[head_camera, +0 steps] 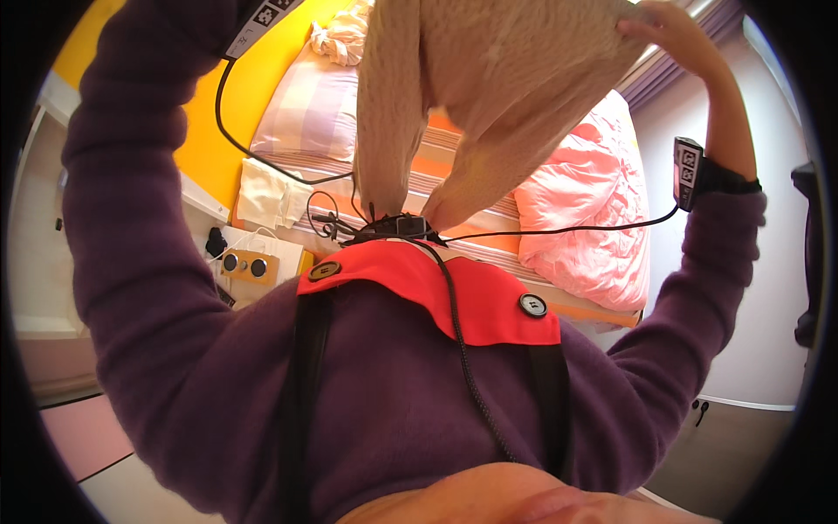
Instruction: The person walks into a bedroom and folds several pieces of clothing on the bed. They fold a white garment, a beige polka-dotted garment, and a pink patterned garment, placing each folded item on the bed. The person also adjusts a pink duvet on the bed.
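A fuzzy beige garment (pixel 510 59) hangs raised before me, its two long parts reaching down towards my waist; its upper part is cut off by the picture's top edge. At the top right my right hand (pixel 661 33) grips the garment's upper edge. My left hand is out of view past the top left; only the sleeve and a wrist device (pixel 258 29) show there. Behind the garment lies a bed with a striped orange sheet (pixel 484 226), a pink quilt (pixel 589 216) and a checked pillow (pixel 314 108).
Black cables (pixel 563 231) run from the wrist devices to a pack at my waist, over a red apron (pixel 484 301). A small wooden speaker (pixel 249 265) stands on a bedside surface at left. A folded cream cloth (pixel 268 193) lies by the pillow.
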A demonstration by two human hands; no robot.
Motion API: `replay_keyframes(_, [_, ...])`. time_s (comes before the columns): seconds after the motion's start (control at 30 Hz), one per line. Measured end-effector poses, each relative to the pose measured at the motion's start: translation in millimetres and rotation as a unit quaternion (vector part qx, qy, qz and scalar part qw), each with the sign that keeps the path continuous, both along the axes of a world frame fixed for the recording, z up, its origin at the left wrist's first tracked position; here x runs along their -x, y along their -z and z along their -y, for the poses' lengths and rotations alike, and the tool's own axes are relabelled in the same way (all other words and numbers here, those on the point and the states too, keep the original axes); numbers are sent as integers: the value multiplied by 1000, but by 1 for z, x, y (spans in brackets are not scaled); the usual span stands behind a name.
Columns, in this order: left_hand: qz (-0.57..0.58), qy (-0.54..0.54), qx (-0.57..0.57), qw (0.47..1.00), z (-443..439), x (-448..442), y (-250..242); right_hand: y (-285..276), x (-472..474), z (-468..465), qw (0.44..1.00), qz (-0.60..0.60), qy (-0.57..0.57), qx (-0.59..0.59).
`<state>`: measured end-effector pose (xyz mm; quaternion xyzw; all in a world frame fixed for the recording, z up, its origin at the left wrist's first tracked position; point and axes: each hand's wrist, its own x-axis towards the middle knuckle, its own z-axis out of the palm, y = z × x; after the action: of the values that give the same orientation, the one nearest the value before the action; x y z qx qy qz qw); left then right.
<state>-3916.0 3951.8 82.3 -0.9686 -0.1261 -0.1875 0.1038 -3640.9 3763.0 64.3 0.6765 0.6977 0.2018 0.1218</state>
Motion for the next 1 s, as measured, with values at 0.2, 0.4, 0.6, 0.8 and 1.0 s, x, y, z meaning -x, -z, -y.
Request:
replay_keyframes(0.2, [117,32,-8,993,-19,22,19,7,-39,0,968,-108,-52,-222])
replay_keyframes(0.4, [237,29,-33,971,9,39,50,31,14,20,901,-304,-9,-309])
replay_keyframes(0.6, [555,300,129,765,64,66,79,62,88,48,669,-350,-297,-585])
replay_keyframes(0.8, [451,493,436,603,88,-2,69,47,119,10,632,-532,-453,-337])
replay_keyframes(1.0, [266,320,602,681,72,-12,60,26,118,-11,635,-602,-466,-132])
